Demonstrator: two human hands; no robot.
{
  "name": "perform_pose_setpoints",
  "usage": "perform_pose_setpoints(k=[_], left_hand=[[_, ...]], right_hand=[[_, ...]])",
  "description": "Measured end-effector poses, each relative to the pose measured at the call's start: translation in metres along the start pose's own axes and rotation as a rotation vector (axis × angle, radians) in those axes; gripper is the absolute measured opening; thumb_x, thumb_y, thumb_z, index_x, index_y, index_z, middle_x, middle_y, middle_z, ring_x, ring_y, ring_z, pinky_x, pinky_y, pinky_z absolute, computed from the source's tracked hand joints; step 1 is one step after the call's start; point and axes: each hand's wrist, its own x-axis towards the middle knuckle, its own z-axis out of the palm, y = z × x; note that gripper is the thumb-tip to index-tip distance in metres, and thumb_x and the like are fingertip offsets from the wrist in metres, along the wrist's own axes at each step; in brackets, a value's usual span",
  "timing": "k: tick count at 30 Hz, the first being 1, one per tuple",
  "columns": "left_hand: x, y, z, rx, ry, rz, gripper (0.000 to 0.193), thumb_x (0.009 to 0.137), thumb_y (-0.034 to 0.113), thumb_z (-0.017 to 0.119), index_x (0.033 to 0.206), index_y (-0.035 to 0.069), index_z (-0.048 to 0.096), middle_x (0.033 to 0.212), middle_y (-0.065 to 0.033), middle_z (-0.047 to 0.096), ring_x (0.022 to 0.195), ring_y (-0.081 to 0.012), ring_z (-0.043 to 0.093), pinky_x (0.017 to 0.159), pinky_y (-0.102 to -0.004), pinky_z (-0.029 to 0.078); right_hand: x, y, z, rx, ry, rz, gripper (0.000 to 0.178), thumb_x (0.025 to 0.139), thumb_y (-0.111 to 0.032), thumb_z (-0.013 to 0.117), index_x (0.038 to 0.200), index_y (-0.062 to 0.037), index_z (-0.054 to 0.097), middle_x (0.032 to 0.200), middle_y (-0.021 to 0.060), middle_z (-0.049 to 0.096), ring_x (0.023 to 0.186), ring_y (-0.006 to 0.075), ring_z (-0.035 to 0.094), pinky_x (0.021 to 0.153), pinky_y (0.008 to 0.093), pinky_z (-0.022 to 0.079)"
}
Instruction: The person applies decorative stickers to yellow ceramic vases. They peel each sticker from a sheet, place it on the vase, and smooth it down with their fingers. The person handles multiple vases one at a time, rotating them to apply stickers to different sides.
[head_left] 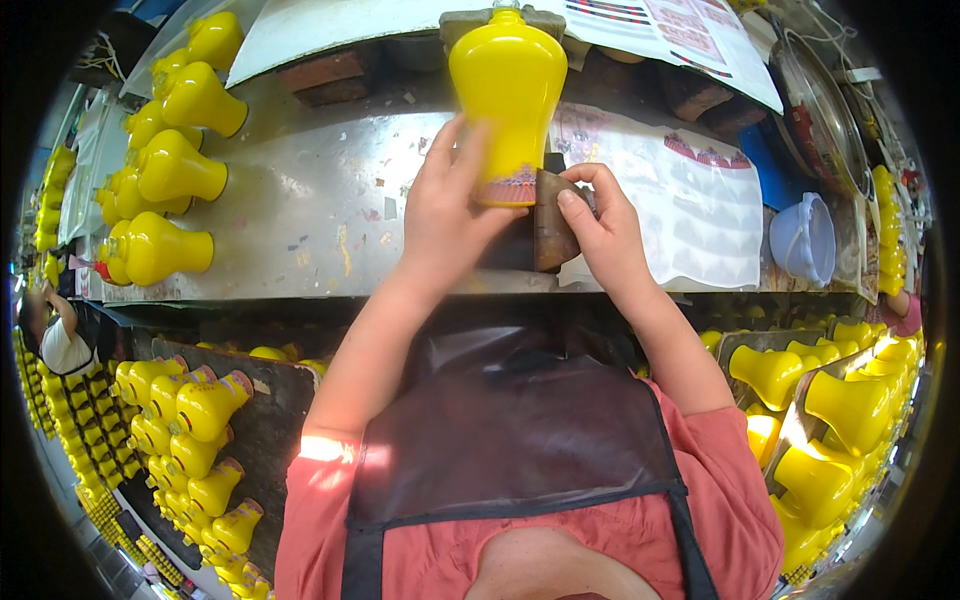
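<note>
A glossy yellow vase (508,85) lies in front of me, its narrow neck pointing away and its base toward me. A patterned decal band (512,186) in pink and dark tones runs round it near the base. My left hand (450,195) holds the vase's left side by the base, its fingertips smeared by motion. Between the thumb and fingers of my right hand (603,220) is a brown, curved, scraper-like piece (553,225), its edge close against the band. Whether it touches the vase I cannot tell.
Several yellow vases (180,165) lie along the table's left side. Decal sheets (660,215) are spread at the right, beside a pale blue bucket (803,240). Racks of yellow vases (210,405) stand at both sides behind the metal table (300,215). Another person (65,335) is at far left.
</note>
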Motion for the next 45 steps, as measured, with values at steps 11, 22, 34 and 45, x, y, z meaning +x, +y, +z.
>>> perform_pose_setpoints(k=[11, 22, 34, 45], left_hand=[[-0.004, -0.006, 0.007, -0.487, -0.09, -0.24, 0.081, 0.093, 0.017, 0.07, 0.161, 0.005, 0.027, 0.156, -0.0147, 0.041, 0.127, -0.0241, 0.054, 0.109, -0.0394, 0.043], [-0.006, 0.001, 0.013, -0.449, 0.021, -0.192, 0.082, 0.085, 0.006, 0.071, 0.156, 0.002, 0.03, 0.144, -0.0237, 0.052, 0.128, -0.033, 0.06, 0.105, -0.0425, 0.051], [-0.002, 0.0, 0.011, -0.099, -0.039, -0.163, 0.101, 0.071, 0.014, 0.09, 0.156, 0.005, 0.036, 0.139, -0.0234, 0.06, 0.123, -0.0414, 0.063, 0.098, -0.0445, 0.055], [0.0, -0.006, 0.004, -0.489, -0.031, -0.232, 0.1, 0.078, 0.007, 0.088, 0.162, 0.009, 0.034, 0.141, -0.0151, 0.063, 0.124, -0.0264, 0.066, 0.103, -0.0373, 0.055]], right_hand=[[0.019, -0.027, -0.017, -0.525, 0.001, -0.379, 0.023, 0.091, -0.013, 0.076, 0.112, -0.0076, 0.072, 0.098, 0.0148, 0.075, 0.085, 0.0337, 0.075, 0.074, 0.037, 0.058], [0.05, -0.07, -0.008, -0.794, -0.143, -0.84, 0.025, 0.078, -0.011, 0.077, 0.1, -0.0106, 0.066, 0.086, 0.0112, 0.065, 0.08, 0.0324, 0.069, 0.07, 0.0431, 0.055], [0.053, -0.073, -0.012, -0.751, -0.259, -0.883, 0.027, 0.08, -0.011, 0.075, 0.106, -0.0078, 0.066, 0.082, 0.0104, 0.061, 0.08, 0.029, 0.067, 0.07, 0.0422, 0.054], [0.048, -0.06, -0.026, -0.645, 0.102, -0.764, 0.037, 0.082, -0.009, 0.082, 0.118, -0.0119, 0.075, 0.079, 0.0115, 0.066, 0.067, 0.0278, 0.061, 0.059, 0.038, 0.05]])
